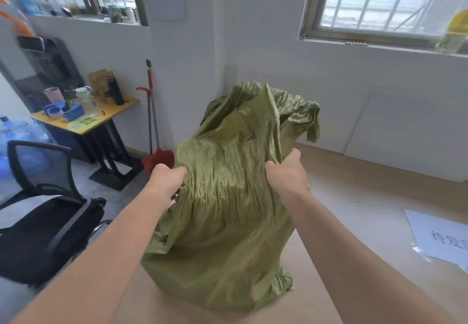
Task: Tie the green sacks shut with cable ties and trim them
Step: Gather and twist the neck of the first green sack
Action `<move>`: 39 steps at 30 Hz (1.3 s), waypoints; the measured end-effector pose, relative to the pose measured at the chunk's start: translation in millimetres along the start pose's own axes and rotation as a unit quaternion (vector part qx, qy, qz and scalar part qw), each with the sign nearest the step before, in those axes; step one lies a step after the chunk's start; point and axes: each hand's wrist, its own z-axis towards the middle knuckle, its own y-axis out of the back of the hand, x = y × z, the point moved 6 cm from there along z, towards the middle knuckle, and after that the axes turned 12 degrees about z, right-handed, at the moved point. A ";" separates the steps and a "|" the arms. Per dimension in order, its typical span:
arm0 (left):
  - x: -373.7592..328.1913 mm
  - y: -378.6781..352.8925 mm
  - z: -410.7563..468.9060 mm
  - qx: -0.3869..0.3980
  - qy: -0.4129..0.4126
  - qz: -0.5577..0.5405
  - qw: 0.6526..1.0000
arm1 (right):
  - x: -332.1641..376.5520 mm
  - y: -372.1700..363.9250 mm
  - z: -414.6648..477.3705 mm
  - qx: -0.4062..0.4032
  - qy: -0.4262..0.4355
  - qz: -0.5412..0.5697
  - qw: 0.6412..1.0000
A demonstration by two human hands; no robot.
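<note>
A crinkled green sack (228,222) stands upright on the light wooden table (367,209) in front of me. Its loose upper part rises and flops over to the right. My left hand (167,179) grips a bunch of the fabric on the sack's left side. On the right side my right hand (288,171) is closed on another fold at about the same height. The sack's mouth is hidden among the folds. No cable tie or cutter shows in this view.
A white sheet with printed characters (440,240) lies on the table at the right. A black office chair (45,222) stands at the left. Behind it is a yellow side table (111,115) with cups, and a red broom (154,146) leans on the wall.
</note>
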 end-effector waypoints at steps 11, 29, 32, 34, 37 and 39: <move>-6.7 -4.2 -25.8 0.070 0.062 -0.083 0.992 | 10.7 3.4 4.0 0.003 0.065 0.061 0.996; -81.0 5.3 -129.7 0.010 -0.200 -0.116 0.973 | 54.4 73.6 -54.6 -0.065 0.205 0.193 0.957; -90.8 3.9 -150.4 0.031 -0.225 -0.156 0.961 | 56.2 89.8 -65.4 -0.071 0.208 0.232 0.948; -92.6 1.5 -162.2 0.047 -0.234 -0.184 0.954 | 55.5 103.1 -73.7 -0.086 0.208 0.248 0.942; -94.1 -7.9 -178.7 0.070 -0.252 -0.206 0.943 | 50.1 124.4 -86.0 -0.115 0.202 0.271 0.934; -97.2 -18.5 -193.8 0.086 -0.261 -0.206 0.939 | 42.4 138.8 -93.8 -0.138 0.195 0.276 0.931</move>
